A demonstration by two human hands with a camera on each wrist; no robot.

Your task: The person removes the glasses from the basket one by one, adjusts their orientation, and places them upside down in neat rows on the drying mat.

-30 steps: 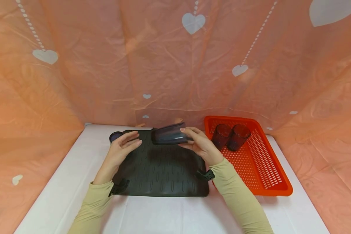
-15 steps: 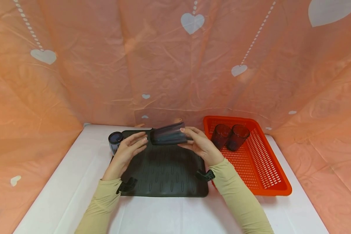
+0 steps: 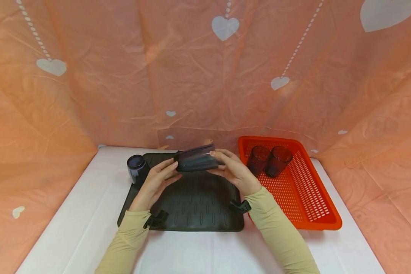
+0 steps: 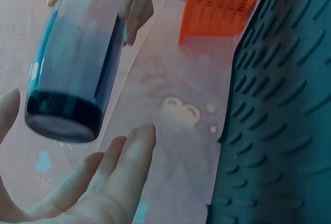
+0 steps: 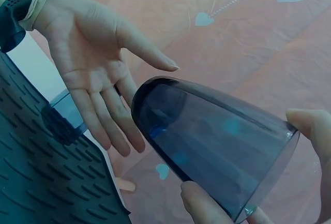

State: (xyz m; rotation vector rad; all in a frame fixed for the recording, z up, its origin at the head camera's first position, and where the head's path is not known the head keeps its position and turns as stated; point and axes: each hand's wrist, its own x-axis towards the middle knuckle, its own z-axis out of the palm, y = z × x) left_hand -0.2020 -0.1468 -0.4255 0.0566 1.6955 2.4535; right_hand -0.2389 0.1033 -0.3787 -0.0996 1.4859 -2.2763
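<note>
A dark blue-tinted drinking glass (image 3: 196,158) is held on its side above the black ridged mat (image 3: 198,205). My right hand (image 3: 234,169) grips it near the rim, with thumb and fingers on opposite sides in the right wrist view. The thick base of this glass (image 5: 207,141) points left, toward my left hand (image 3: 159,184). In the right wrist view the left hand (image 5: 98,63) has its palm turned to the base and its fingers spread. Nothing lies in that hand. Behind it, a second tinted glass (image 3: 137,167) stands at the mat's back left corner.
An orange-red perforated basket (image 3: 305,190) stands right of the mat. Inside it, toward the back left, two dark glasses (image 3: 258,160) lean side by side. White cloth (image 3: 178,251) covers the table, and a peach curtain (image 3: 191,76) with hearts hangs behind.
My left hand has moved right, from beside the standing glass to the base of the held one. The standing glass shows more fully. My right hand and its glass have stayed nearly still.
</note>
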